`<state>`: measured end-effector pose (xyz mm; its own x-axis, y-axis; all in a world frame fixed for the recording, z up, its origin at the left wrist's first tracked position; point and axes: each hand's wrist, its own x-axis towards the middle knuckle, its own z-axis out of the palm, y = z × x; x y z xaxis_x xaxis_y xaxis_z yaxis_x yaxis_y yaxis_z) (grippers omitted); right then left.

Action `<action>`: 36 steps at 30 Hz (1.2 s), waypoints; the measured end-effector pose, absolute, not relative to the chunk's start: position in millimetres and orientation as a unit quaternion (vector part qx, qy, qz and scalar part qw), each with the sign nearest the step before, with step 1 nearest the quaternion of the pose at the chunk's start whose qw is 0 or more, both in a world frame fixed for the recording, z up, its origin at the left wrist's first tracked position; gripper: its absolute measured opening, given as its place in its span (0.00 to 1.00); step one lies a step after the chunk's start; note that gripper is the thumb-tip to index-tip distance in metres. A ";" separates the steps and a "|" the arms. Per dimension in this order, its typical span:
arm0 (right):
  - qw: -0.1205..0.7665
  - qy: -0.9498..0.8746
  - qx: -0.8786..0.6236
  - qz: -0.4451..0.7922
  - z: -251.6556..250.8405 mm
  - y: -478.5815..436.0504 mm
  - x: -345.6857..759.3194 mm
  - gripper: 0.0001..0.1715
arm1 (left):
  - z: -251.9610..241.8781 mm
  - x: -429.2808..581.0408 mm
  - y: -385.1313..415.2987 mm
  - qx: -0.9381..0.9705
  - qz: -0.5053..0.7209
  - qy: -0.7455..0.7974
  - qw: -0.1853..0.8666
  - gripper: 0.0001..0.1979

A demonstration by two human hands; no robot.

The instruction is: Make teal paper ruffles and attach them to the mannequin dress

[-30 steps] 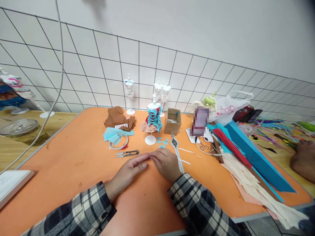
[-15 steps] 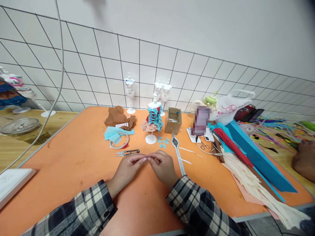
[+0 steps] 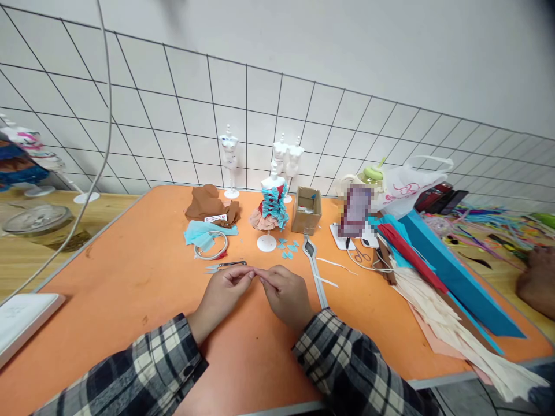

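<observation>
My left hand and my right hand meet fingertip to fingertip above the orange table. Both are pinched closed, and whatever lies between the fingertips is too small or hidden to make out. Thread snips lie just beyond my left fingers. Several small blue paper bows rest past my right hand. Behind them stands a small white dress form wearing a red, blue and peach ruffled paper dress. A grey strap-like band runs beside my right hand.
Brown crepe paper, blue paper and a white ring lie at the back left. A cardboard box stands behind the bows. Coloured paper strips cover the right side. Another person's hand is at the far right.
My fingertips have shifted slightly, with the right fingers now more extended toward the left ones. The hands stay together over the same spot, and the view has tilted a little.
</observation>
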<state>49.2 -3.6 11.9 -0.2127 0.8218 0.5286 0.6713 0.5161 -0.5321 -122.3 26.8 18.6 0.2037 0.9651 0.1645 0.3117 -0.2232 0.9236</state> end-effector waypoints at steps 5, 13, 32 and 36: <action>0.381 -0.781 -0.488 0.082 9.2 -2.3 50.0 0.18 | 18.4 -123.9 28.9 0.658 0.402 0.475 0.423 0.12; 0.385 -0.780 -0.488 0.075 12.1 -1.9 51.1 0.18 | 22.1 -126.2 30.5 0.641 0.386 0.481 0.457 0.14; 0.417 -0.756 -0.494 0.099 20.1 -4.2 49.9 0.08 | 36.5 -117.1 14.5 0.648 0.366 0.506 0.435 0.14; 0.414 -0.750 -0.506 0.102 19.7 -3.4 50.0 0.07 | 36.8 -116.4 13.5 0.666 0.365 0.500 0.416 0.12</action>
